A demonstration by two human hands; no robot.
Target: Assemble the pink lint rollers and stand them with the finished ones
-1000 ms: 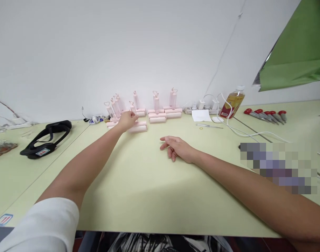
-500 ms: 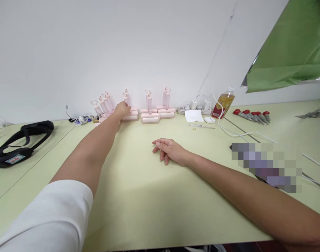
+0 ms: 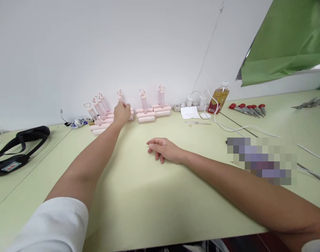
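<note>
My left hand (image 3: pixel 122 112) reaches the back of the table with its fingers closed together, in front of a pink-capped clear tube (image 3: pixel 120 94) topped by a heart-shaped loop. The hand covers that tube's lower part, and whatever lies between the fingertips is hidden. Similar tubes (image 3: pixel 98 107) stand to its left and more tubes (image 3: pixel 144 102) to its right. They are upright or slightly leaning among pink and white rounded bars (image 3: pixel 146 119) lying along the wall. My right hand (image 3: pixel 164 149) hovers over the middle of the table, empty, fingers loosely bent and apart.
A black head strap (image 3: pixel 20 150) lies at the left, near coiled cables (image 3: pixel 78 123). At the back right are a white paper (image 3: pixel 190 112), tweezers (image 3: pixel 198 122), a drink bottle (image 3: pixel 218 98) and red-ended tools (image 3: pixel 246 109). White cables (image 3: pixel 236 129) cross the right side.
My view has shifted slightly, so the objects sit further left. My left hand has turned and now covers more of the tube in front of it. My right hand keeps its loose pose.
</note>
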